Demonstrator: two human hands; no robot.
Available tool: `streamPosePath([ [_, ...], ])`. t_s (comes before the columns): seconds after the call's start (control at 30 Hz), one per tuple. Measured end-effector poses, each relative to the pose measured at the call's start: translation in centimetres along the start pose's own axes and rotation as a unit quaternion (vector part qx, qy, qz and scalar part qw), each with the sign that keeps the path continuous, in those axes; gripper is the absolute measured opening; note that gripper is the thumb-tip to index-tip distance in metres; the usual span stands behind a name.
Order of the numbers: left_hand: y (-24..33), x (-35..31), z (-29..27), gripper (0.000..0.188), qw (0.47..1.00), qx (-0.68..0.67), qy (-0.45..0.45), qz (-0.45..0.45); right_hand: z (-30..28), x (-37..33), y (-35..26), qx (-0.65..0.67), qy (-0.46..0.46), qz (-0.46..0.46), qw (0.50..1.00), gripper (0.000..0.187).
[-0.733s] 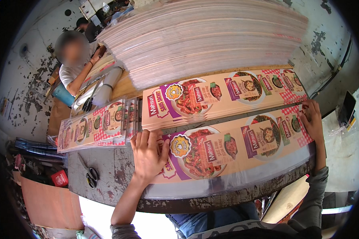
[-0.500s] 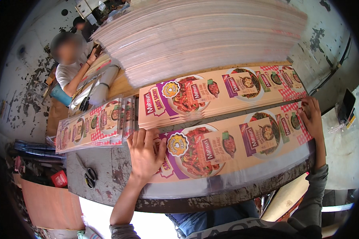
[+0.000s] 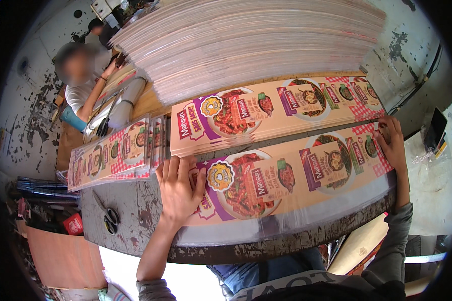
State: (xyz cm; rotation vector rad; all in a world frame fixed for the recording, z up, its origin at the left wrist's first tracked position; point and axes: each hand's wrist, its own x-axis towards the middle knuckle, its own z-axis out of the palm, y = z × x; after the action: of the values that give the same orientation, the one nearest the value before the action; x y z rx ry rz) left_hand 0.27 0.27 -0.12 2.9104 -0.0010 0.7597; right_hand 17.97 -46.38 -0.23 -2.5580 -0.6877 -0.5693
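Note:
A long printed card banner (image 3: 296,165) with food pictures lies across the dark worn table in front of me, inside a clear plastic sleeve (image 3: 246,233) that extends past its near edge. My left hand (image 3: 177,193) grips its left end, thumb on the printed face and fingers bent over the edge. At the far right corner my right hand (image 3: 392,145) holds the other end, thumb toward the print and fingers curled at the edge. Just behind lies a low stack of matching banners (image 3: 281,118). Parts of both hands' fingertips are hidden.
Sleeved banners (image 3: 108,155) are piled at the left, beside black-handled scissors (image 3: 110,218). A tall stack of flat sheets (image 3: 251,45) rises at the back. Beyond a clear plastic roll (image 3: 123,108), a co-worker (image 3: 80,98) sits at the far left. The table's curved front edge (image 3: 286,246) is close to me.
The whole view has shifted slightly, so the table and stacks appear a little higher and to the left. Both hands keep their places at the banner's two ends.

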Motion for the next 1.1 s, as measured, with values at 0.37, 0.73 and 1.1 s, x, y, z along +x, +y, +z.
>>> streamPosePath([
  [0.37, 0.14, 0.03, -0.03, 0.031, 1.000, -0.001, 0.000, -0.002, -0.17, 0.10, -0.17, -0.014, 0.007, -0.007, 1.000, 0.030],
  [0.73, 0.04, -0.06, 0.04, 0.030, 1.000, 0.006, -0.001, -0.002, -0.12, 0.06, -0.12, -0.013, 0.002, 0.000, 1.000, 0.031],
  [1.1, 0.33, 0.10, -0.09, 0.024, 1.000, 0.006, 0.009, 0.004, -0.28, 0.01, -0.22, -0.005, 0.002, 0.002, 1.000, 0.030],
])
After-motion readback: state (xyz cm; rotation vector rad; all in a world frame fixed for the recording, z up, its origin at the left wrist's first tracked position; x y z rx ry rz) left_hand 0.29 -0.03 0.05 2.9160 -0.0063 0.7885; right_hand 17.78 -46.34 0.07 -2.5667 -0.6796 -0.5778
